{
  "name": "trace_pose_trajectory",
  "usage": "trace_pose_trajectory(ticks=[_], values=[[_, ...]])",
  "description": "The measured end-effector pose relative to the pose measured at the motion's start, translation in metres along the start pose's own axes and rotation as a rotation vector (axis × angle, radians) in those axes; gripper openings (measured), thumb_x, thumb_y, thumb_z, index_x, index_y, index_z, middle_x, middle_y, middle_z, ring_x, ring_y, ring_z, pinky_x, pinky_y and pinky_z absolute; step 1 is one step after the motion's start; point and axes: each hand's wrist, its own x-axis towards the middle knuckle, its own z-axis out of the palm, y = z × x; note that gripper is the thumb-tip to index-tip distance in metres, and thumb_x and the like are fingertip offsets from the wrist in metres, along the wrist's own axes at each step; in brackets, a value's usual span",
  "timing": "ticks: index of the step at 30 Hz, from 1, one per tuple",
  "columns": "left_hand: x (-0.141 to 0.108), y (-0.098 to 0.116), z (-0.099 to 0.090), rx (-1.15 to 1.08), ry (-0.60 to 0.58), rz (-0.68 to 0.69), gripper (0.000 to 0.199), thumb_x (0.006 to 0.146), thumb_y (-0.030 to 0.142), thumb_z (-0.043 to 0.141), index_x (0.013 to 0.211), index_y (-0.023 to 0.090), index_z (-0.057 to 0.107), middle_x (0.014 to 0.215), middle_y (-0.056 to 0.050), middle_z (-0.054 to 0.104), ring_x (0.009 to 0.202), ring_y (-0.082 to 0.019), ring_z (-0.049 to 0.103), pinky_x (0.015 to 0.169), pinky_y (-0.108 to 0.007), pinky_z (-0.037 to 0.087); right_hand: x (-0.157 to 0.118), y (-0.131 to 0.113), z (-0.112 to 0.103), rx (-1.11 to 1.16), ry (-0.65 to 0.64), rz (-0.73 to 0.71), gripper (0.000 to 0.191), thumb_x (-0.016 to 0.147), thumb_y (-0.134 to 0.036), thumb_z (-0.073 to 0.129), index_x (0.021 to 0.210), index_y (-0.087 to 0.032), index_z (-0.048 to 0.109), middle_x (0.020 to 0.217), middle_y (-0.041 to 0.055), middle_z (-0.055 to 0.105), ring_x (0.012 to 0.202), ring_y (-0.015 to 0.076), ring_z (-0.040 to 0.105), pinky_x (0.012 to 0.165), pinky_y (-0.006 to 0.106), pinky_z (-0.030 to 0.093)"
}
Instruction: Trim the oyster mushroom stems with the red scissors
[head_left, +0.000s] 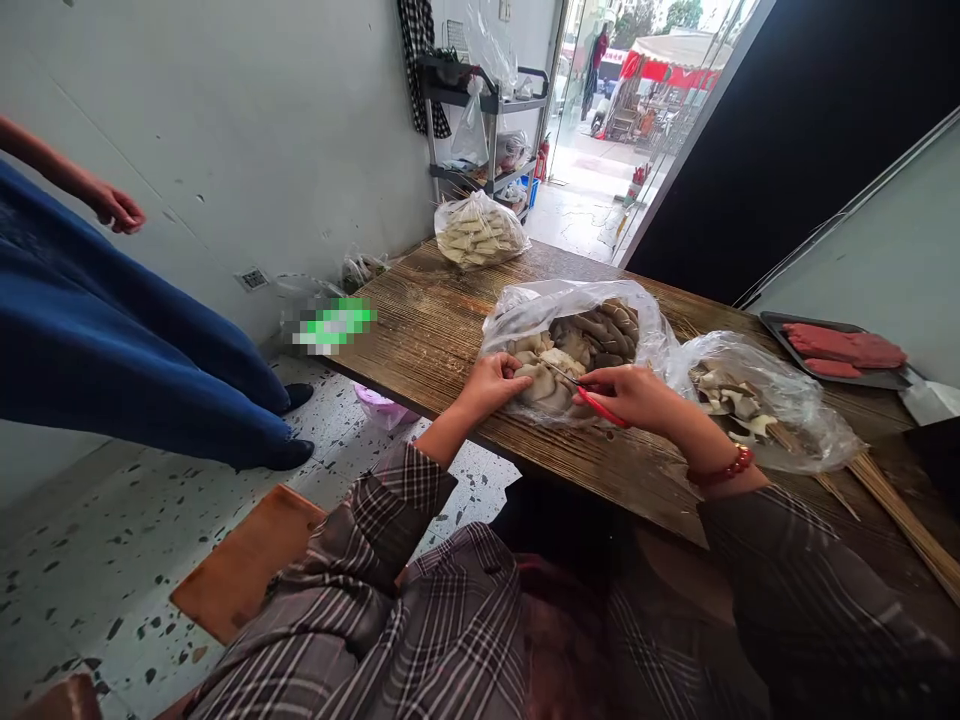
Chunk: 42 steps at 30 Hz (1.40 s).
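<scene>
My right hand (pixel 637 396) is closed round the red handles of a pair of scissors (pixel 600 408), whose blades reach left over pale oyster mushrooms (pixel 546 385). At the near left edge of the pile, my left hand (pixel 491 384) has its thumb and fingers pinched on an oyster mushroom. The mushrooms lie in an opened clear plastic bag (pixel 517 303), with darker grey ones (pixel 609 335) behind. Right of my right hand, a second clear bag (pixel 814 425) holds pale mushroom pieces (pixel 739 405).
The wooden table (pixel 405 345) also bears a filled plastic bag (pixel 480 235) at its far end, a dark tray (pixel 772 325) with red gloves (pixel 844 348), and thin sticks (pixel 904 515). A person in blue trousers (pixel 135 330) stands at left. A shelf cart (pixel 491 105) stands behind.
</scene>
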Motion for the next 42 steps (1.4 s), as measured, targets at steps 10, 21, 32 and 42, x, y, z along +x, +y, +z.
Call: trace_pose_trajectory(ticks=[10,21,32,42], values=[[-0.005,0.01,0.011,0.071,0.093,0.101,0.013,0.067,0.021,0.07,0.071,0.019,0.058,0.067,0.001,0.056,0.065,-0.014,0.048,0.064,-0.03,0.037,-0.008,0.012,0.005,0.576,-0.064,0.154,0.053,0.064,-0.062,0.084,0.088,-0.017,0.07,0.059,-0.0002,0.067,0.048,0.0103,0.054,0.044,0.022,0.039],[-0.004,0.011,0.021,0.14,0.048,0.029,0.017,0.069,0.025,0.077,0.071,0.018,0.062,0.068,0.0,0.06,0.067,-0.017,0.052,0.066,-0.031,0.04,-0.008,0.023,-0.007,0.219,-0.168,0.125,0.047,0.074,-0.064,0.076,0.086,-0.019,0.074,0.061,0.0015,0.07,0.049,0.0113,0.054,0.044,0.023,0.037],[-0.016,0.017,0.031,0.12,0.082,0.132,0.012,0.072,0.013,0.069,0.081,0.019,0.065,0.08,-0.002,0.07,0.079,-0.02,0.063,0.074,-0.032,0.047,0.008,0.021,-0.016,0.434,-0.306,0.149,0.046,0.068,-0.063,0.083,0.076,-0.019,0.07,0.065,0.0044,0.074,0.044,0.0121,0.058,0.036,0.021,0.04],[-0.016,0.008,0.039,-0.172,0.014,0.075,0.008,0.07,0.016,0.072,0.073,0.017,0.065,0.074,0.002,0.065,0.072,-0.015,0.058,0.068,-0.026,0.045,-0.016,0.024,-0.024,0.421,-0.267,0.155,0.045,0.07,-0.063,0.08,0.077,-0.02,0.073,0.063,0.0046,0.073,0.045,0.0143,0.06,0.037,0.022,0.041]])
